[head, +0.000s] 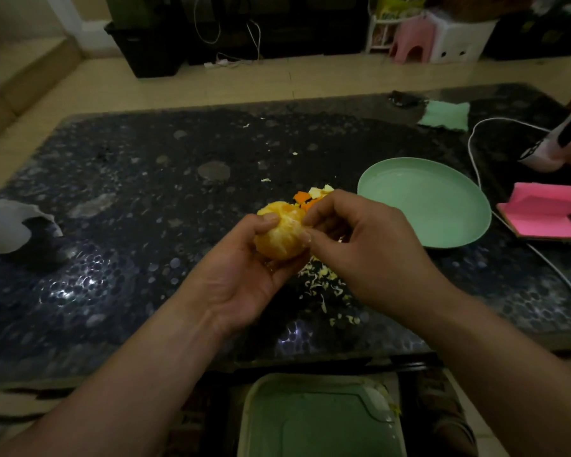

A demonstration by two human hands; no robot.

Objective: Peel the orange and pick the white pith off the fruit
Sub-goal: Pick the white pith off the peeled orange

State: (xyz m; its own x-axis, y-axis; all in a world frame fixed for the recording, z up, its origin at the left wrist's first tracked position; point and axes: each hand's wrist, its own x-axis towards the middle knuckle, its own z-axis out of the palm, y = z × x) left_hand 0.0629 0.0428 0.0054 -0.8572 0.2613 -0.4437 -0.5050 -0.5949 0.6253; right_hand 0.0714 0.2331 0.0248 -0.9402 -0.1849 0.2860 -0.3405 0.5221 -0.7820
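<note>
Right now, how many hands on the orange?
2: left hand grips the orange from below; right hand pinches at its upper right side. None hidden.

The underside of the orange (279, 234) is buried in my left hand (244, 278), can't see it at all. Too small to tell whether my right fingers (320, 211) have anything pinched. Peel scraps (305, 195) sit half behind them. Green tub (310, 423) and pink notebook (541, 212) get chopped off at the edges.

A single head-worn wide-angle camera looked forward and down, close over the orange (282, 234), the table (119, 199) stretching far.
</note>
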